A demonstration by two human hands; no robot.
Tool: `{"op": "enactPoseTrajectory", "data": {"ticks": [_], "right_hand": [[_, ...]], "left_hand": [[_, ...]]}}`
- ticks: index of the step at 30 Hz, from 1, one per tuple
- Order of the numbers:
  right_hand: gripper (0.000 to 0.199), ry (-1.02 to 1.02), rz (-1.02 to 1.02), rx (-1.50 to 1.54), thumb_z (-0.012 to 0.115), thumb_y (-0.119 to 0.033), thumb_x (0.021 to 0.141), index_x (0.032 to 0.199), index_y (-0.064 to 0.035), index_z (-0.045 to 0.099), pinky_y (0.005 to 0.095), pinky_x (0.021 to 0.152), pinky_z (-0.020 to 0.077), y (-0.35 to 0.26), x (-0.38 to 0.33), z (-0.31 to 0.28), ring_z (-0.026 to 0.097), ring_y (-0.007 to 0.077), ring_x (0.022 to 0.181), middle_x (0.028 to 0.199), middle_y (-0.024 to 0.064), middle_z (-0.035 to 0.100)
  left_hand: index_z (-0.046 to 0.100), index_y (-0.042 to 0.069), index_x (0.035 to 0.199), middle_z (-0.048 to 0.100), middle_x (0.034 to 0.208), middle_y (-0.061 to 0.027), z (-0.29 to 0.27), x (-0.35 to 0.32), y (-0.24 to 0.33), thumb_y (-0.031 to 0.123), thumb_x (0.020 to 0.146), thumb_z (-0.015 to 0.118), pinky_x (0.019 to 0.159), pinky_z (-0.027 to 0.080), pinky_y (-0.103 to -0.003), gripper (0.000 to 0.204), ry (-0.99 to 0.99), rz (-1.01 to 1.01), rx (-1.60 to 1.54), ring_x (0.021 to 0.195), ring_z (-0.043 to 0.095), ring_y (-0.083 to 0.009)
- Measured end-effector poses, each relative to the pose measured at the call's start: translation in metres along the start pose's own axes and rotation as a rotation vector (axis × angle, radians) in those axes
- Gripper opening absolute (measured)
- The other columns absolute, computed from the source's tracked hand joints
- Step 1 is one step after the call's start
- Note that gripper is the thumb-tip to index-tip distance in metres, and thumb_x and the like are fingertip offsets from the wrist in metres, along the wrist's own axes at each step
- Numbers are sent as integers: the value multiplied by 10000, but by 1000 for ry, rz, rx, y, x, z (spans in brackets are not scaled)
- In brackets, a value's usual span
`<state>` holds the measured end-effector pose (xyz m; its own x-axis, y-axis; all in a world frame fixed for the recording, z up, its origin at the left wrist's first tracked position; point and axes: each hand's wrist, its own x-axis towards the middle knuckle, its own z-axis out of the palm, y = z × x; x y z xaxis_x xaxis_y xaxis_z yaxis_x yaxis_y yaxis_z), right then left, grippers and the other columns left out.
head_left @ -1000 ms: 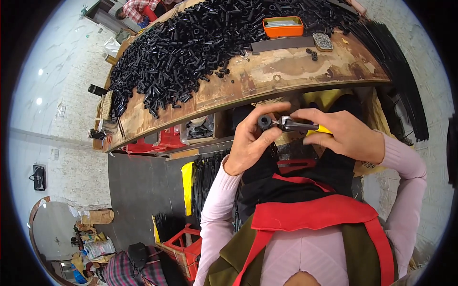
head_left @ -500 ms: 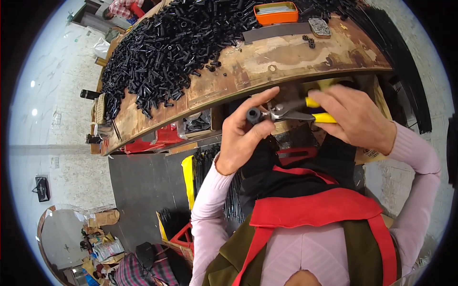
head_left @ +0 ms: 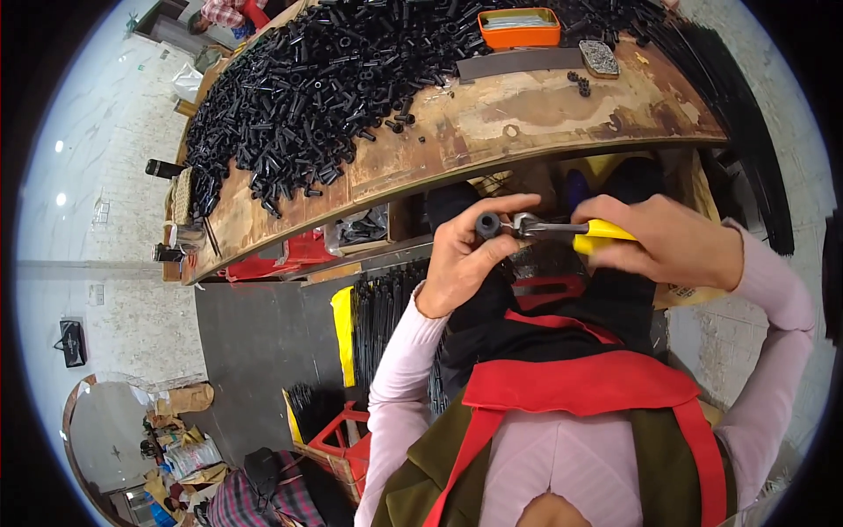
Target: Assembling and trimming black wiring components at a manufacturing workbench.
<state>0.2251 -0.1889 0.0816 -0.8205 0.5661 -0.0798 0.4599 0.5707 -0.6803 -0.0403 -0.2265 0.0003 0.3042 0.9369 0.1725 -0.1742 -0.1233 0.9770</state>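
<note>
Both hands have dropped slightly; left hand [head_left: 458,262] pinches black tube [head_left: 487,225], right hand [head_left: 672,241] at three o'clock grips yellow-handled pliers [head_left: 562,232], mid-fitting, needing a steady squeeze.

bench [head_left: 544,123] – worn, stained wood | tubes [head_left: 334,79] – matt black plastic | pliers [head_left: 562,232] – bare metal, glossy yellow grips

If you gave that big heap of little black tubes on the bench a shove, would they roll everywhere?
Probably: the black tubes look round and short, so loose ones would likely roll. They seem stiff and light. Strays already lie scattered on the wooden bench.
</note>
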Motion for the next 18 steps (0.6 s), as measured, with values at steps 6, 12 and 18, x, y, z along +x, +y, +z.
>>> {"op": "enactPoseTrajectory", "data": {"ticks": [6,12,18], "right_hand": [[350,-189,395,533,695,-63,815,1097,7,501,294,560,488,-7,-13,28,620,159,605,795,73,596],[322,239,4,11,628,-159,915,1170,-4,509,279,529,485,-1,-24,18,586,194,502,713,126,581],[353,-504,397,1231,548,-208,890,1162,11,493,256,330,369,-3,-29,18,445,137,336,573,86,515]], "left_hand": [[623,-37,1202,659,1021,-25,10,-6,4,231,907,682,759,442,-201,402,-46,-9,-2,860,561,-57],[563,-31,1306,649,1026,-21,17,-1,17,107,920,594,703,421,-181,411,8,-49,-11,802,528,-39],[604,-28,1245,648,1116,-41,20,-1,21,281,904,685,755,449,-188,467,-201,-13,89,906,568,-54]]}}
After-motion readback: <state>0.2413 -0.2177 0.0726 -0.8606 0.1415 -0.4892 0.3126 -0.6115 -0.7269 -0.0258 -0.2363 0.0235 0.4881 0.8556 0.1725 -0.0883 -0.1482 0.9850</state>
